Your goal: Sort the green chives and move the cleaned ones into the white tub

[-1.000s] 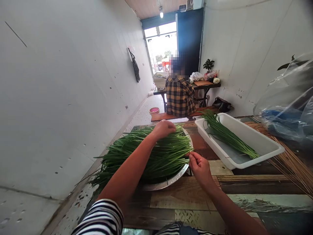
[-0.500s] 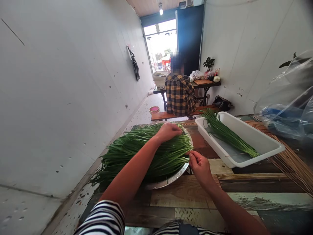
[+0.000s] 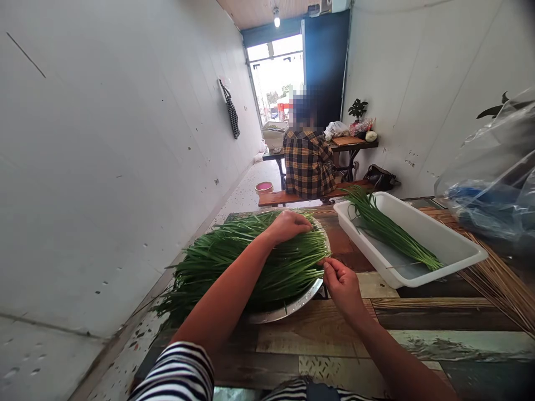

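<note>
A thick heap of garlic chives (image 3: 234, 250) fills a round metal tray (image 3: 298, 307), white stem ends to the right and leaves hanging past the left rim. My left hand (image 3: 288, 225) lies over the heap, thumb and fingers pinched on stems near its far right side. At the stem ends by the tray's right rim is my right hand (image 3: 341, 283), its thumb and forefinger pressed together; what is between them is too small to make out. To the right, a white plastic tub (image 3: 443, 236) holds a smaller bunch of chives (image 3: 393, 234), lying slantwise.
Thin wooden sticks (image 3: 497, 278) lie right of the tub on the plank-patterned table (image 3: 317, 334). A clear plastic bag (image 3: 493, 178) stands at the right edge. Ahead, a person in a plaid shirt (image 3: 307, 164) sits on a bench (image 3: 271, 198), facing away. A pink-lined bucket (image 3: 263, 186) stands nearby.
Both hands stay almost exactly where they were, still pinched at the chives. The view has shifted very slightly.
</note>
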`<action>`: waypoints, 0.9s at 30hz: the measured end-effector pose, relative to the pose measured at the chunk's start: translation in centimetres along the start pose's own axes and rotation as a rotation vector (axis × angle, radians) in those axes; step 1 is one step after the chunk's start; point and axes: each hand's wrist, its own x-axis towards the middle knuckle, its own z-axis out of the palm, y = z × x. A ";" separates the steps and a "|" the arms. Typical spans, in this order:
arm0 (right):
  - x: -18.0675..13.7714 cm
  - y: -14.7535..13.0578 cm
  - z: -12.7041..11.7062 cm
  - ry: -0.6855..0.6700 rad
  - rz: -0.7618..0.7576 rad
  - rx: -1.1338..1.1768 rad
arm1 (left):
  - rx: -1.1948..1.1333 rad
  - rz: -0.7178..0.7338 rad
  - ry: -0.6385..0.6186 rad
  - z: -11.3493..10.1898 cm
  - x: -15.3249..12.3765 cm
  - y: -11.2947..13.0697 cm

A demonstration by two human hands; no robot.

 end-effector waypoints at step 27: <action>0.0 0.3 -0.1 -0.015 -0.010 -0.026 | -0.076 0.006 0.049 0.4 0.1 -0.7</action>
